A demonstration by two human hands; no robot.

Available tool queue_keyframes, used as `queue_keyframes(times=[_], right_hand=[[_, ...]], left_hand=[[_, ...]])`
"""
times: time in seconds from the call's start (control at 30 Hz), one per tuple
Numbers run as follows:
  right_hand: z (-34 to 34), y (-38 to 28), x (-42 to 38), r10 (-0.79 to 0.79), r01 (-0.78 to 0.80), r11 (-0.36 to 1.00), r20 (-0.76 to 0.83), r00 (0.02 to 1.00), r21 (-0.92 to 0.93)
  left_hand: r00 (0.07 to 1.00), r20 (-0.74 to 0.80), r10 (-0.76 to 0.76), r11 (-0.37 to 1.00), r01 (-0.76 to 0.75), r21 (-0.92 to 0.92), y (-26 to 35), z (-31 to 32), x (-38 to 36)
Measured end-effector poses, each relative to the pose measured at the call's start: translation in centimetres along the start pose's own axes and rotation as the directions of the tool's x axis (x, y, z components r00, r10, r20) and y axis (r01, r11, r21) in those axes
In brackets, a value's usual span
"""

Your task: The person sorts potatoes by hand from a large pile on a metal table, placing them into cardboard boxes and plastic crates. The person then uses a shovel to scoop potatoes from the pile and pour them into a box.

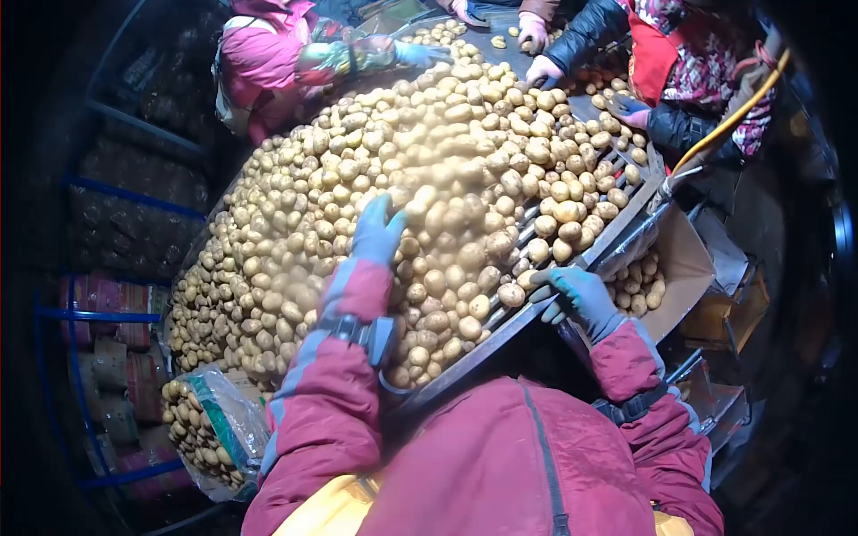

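Observation:
A large heap of potatoes (340, 170) covers the sorting table. My left hand (380, 230), in a blue glove, lies on the heap with its fingers apart and grips nothing that I can see. At the table's near right edge is my right hand (579, 299), in a blue-green glove. Its fingers are spread and slightly bent over the metal rim (483, 353), close to a single potato (511, 295). No potato shows inside that hand. Metal bars (527, 239) show between the potatoes beside it.
An open cardboard box (684, 268) with potatoes stands below the right edge. At lower left is a plastic-lined sack (219, 420) of potatoes. Other people's gloved hands (420, 54) work across the table. A yellow hose (737, 112) hangs at right; blue rack bars (116, 315) stand at left.

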State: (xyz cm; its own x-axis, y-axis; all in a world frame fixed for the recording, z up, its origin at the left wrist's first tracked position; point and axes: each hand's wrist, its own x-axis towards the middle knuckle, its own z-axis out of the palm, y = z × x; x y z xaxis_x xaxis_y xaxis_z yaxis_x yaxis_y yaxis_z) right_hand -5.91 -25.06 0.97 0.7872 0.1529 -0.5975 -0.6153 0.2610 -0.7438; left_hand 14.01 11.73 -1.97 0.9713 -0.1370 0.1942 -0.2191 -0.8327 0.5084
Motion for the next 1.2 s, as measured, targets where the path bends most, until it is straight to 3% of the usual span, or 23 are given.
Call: queue_keyframes(times=[0.03,0.13,0.23,0.27,0.33,0.37,0.4,0.43,0.53,0.67,0.8,0.9,0.93,1.03,1.17,1.2], right_hand=[[1.1,-0.4,0.2,0.019,-0.019,1.0,0.024,1.0,0.007],[2.7,0.3,1.7,0.029,-0.027,0.999,0.119,0.992,-0.02],[4.0,0.9,3.7,0.057,-0.067,0.996,0.156,0.986,0.063],[3.9,1.3,4.8,0.048,-0.041,0.998,0.149,0.988,-0.047],[6.1,-0.8,5.4,0.155,-0.152,0.988,0.108,0.982,-0.039],[7.0,-1.5,5.8,0.203,-0.201,0.979,0.089,0.975,-0.031],[5.8,0.6,8.2,0.061,-0.044,0.994,0.175,0.983,-0.101],[6.6,-0.2,8.4,0.149,-0.134,0.983,0.119,0.982,-0.125],[7.7,-2.0,8.2,0.207,-0.198,0.975,0.09,0.974,-0.104],[7.5,-1.4,8.3,0.222,-0.216,0.973,0.08,0.972,-0.082],[6.9,0.0,7.8,0.127,-0.126,0.992,0.083,0.988,-0.014],[7.1,-0.2,7.2,0.136,-0.138,0.99,0.078,0.988,0.022],[7.0,0.0,7.1,0.13,-0.133,0.99,0.078,0.988,0.039],[6.7,-0.4,6.8,0.2,-0.215,0.958,0.095,0.975,0.189],[6.8,0.5,6.1,0.121,-0.166,0.963,0.207,0.971,0.212],[6.5,0.7,6.1,0.164,-0.244,0.92,0.265,0.95,0.307]], left_hand=[[0.996,-0.055,0.071,0.997,-0.069,0.04,0.3,0.9,1.2],[0.993,0.057,-0.106,0.979,0.094,0.18,4.4,3.1,2.0],[0.998,0.063,0.003,0.983,-0.014,0.183,6.1,2.1,-1.0],[0.997,0.075,0.002,0.993,-0.011,0.121,6.0,1.8,-2.0],[0.996,0.09,0.007,1.0,-0.008,0.005,5.7,0.8,-3.8],[0.984,0.144,0.1,0.994,-0.107,0.036,5.6,0.3,-4.8],[0.961,0.202,0.189,0.977,-0.204,0.058,5.7,0.0,-6.1],[0.926,0.263,0.27,0.952,-0.298,0.072,5.7,-0.4,-7.5],[0.971,0.178,0.158,0.987,-0.155,-0.033,6.2,-1.5,-10.0],[0.936,0.292,0.199,0.98,-0.182,-0.083,5.5,-3.8,-8.9],[0.971,0.171,0.165,0.986,-0.165,-0.018,4.3,-3.1,-4.3],[0.91,0.407,0.081,0.996,-0.054,-0.077,6.6,-1.5,-2.2],[0.911,0.376,0.17,0.978,-0.202,0.048,6.7,-0.2,-2.5],[0.843,0.529,0.094,0.969,-0.2,0.147,6.9,2.1,-0.9],[0.922,0.375,0.099,0.98,-0.025,-0.198,8.6,0.4,-1.8],[0.922,0.361,0.143,0.963,-0.045,-0.266,9.6,0.3,-2.8]])
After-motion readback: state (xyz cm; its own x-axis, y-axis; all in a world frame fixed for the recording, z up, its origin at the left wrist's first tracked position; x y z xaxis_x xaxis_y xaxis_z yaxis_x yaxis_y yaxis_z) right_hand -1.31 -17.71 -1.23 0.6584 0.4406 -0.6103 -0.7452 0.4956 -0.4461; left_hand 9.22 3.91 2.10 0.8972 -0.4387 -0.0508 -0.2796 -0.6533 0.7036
